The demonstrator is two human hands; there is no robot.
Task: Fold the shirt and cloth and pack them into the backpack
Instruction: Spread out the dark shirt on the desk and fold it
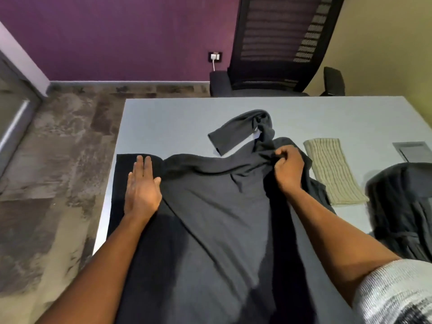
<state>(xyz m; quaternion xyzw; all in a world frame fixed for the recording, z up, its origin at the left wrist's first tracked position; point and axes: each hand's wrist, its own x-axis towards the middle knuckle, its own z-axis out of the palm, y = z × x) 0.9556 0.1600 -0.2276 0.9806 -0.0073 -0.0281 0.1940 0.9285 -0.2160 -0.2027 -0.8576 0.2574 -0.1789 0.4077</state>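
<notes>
The right hand (288, 170) pinches a bunch of the dark shirt (210, 218) to pull it over. The left hand (141, 185) lies flat, fingers straight, pinning it on the table (175, 127). The striped cloth (333, 170) and backpack (402, 206) wait nearby.

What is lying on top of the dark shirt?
The left hand rests flat on the shirt; the right hand pinches its fabric. The table beneath is covered.

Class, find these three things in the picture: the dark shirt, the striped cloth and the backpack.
dark shirt (210, 206): head view, on the flat middle of its body.
striped cloth (333, 170): head view, on its ribbed centre.
backpack (402, 206): head view, on its dark upper side.
</notes>
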